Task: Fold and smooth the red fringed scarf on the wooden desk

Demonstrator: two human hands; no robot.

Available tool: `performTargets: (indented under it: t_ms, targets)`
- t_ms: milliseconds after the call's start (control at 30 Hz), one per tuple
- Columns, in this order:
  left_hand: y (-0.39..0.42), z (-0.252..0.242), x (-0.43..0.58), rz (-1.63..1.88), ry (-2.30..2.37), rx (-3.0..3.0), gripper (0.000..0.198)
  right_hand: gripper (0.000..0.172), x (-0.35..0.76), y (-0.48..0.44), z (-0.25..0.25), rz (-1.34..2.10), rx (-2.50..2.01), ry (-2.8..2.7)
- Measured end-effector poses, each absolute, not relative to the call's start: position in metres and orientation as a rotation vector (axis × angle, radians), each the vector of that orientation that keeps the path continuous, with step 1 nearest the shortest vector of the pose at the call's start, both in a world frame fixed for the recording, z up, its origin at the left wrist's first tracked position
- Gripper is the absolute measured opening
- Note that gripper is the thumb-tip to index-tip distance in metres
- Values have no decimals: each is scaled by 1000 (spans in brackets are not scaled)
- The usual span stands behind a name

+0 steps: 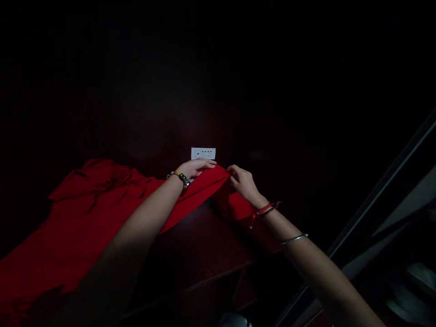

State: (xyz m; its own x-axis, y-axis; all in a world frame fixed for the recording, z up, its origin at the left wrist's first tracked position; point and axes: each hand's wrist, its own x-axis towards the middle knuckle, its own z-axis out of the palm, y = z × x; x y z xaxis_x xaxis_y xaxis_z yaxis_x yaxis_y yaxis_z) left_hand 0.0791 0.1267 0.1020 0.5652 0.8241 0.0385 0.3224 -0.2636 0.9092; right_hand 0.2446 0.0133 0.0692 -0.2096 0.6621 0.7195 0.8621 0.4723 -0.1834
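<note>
Very dim light here, and both arms are stretched out over a dark wooden table [200,245]. A red cloth [78,213] sprawls across its left side, rumpled at the far end. From there it runs in a long band towards the middle, where it rises to a raised fold right between the two hands.

The left hand [195,168] is palm down on top of that fold. Its fingers are stretched out flat along the cloth, pressing rather than gripping. There's a beaded bracelet [179,177] on that wrist.

The right hand [241,181] is just beside it, a small gap apart. Its fingers are curled in and pinching the cloth's edge at the peak of the fold. More red fabric drops away beneath this hand towards the table's near right edge. On this arm are a red string bracelet [264,210] at the wrist and a silver bangle [293,238] further up the forearm.

Directly behind the left fingertips, a white socket panel [203,153] stands against the dark back wall, very near the cloth. Whether they touch, I cannot tell. Everything beyond is lost in shadow.
</note>
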Motion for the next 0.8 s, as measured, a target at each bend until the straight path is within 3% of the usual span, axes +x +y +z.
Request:
performTargets:
  t_ms: [267,633,800]
  targets:
    - [153,58,154,462,881,1780,46,21,298,14,37,-740,-1865,-2127]
    - [152,-11,180,415,1004,2093,32,17,314,14,-23,-723,-1962,-2167]
    - [138,-23,183,519,987,2357,41,15,320,15,-36,-730,-1952,-2182]
